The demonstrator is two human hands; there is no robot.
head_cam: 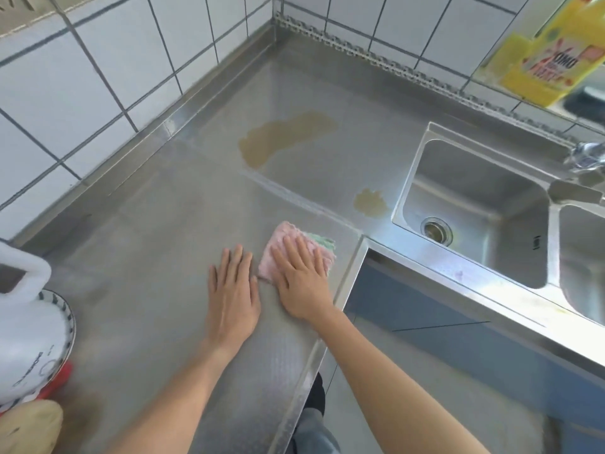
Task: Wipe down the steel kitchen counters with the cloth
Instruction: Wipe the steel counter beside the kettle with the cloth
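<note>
Pressing flat on the pink cloth (296,249), the person's right hand (302,280) has its fingers (309,253) straight and slightly spread, laid over the cloth's near half; the far edge and a green corner of it stick out beyond the fingertips. The cloth lies on the steel counter (157,244) close to the inner corner of its front edge, just beside the sink (474,204). The left hand (234,290) rests palm down on bare steel right next to the cloth, fingers straight and close together, holding nothing. Farther back on the counter, well apart from the cloth, sit a large brownish spill (284,136) and a smaller one (370,201) near the sink rim. A white jug (29,326) stands at the left edge.
</note>
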